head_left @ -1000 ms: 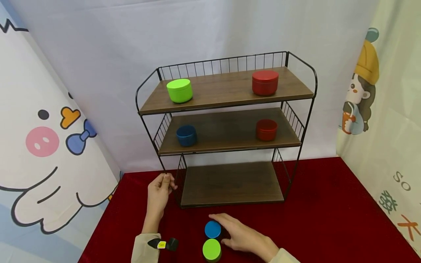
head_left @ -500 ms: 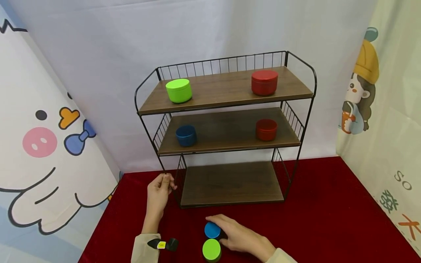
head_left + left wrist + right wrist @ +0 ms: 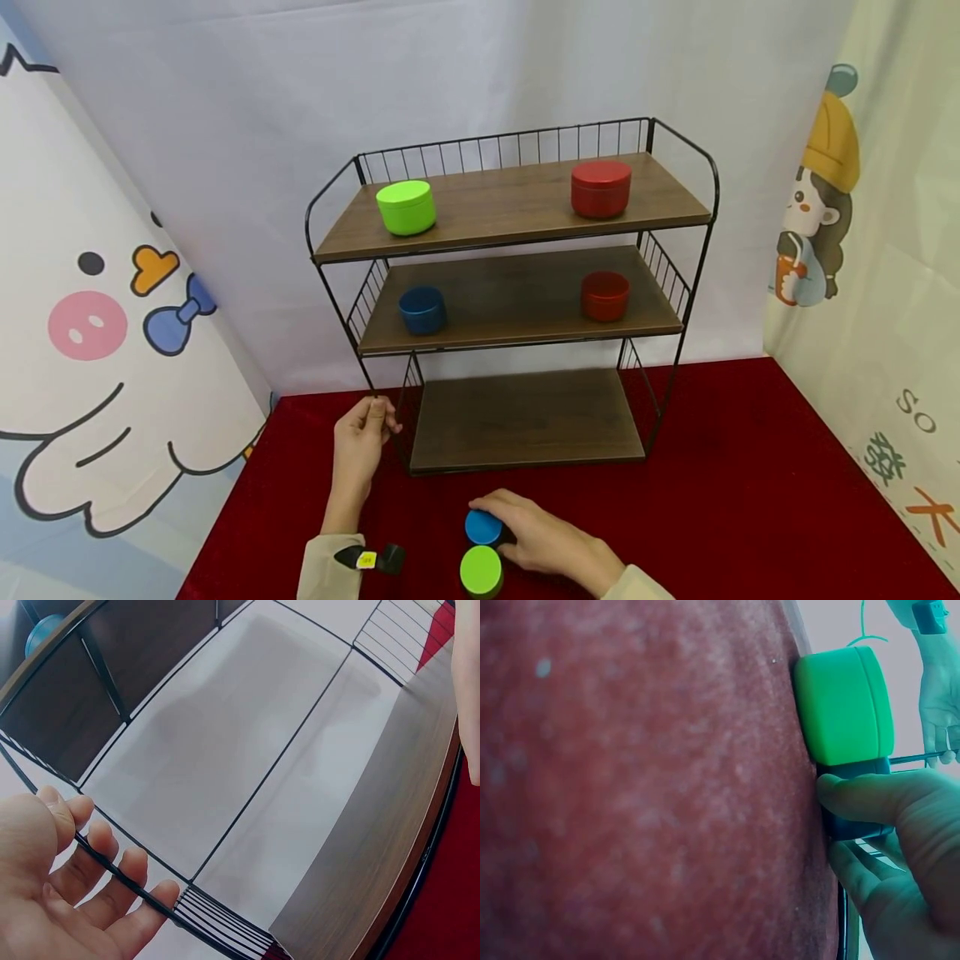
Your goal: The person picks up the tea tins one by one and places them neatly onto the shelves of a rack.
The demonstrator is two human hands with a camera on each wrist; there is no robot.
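Observation:
My left hand (image 3: 365, 433) holds the black wire upright at the front left of a three-tier shelf rack (image 3: 517, 329); in the left wrist view the thumb and fingers (image 3: 135, 868) curl round that rod. On the red cloth in front of the rack, my right hand (image 3: 543, 537) grips a small round blue tin (image 3: 483, 527). Its thumb (image 3: 855, 796) lies against the near side of the tin, with the other fingers round the far side. A lidded green tin (image 3: 481, 572) stands right beside the blue one, nearer to me.
On the top shelf are a green tin (image 3: 407, 207) at left and a red tin (image 3: 601, 190) at right. The middle shelf holds a blue tin (image 3: 422, 310) and a smaller red tin (image 3: 605, 296). Red cloth (image 3: 750, 483) covers the table; printed curtains (image 3: 862, 400) hang around it.
My right hand has shifted slightly left and closed round the blue tin. The left hand keeps its hold on the rack, and the head view has drifted a little.

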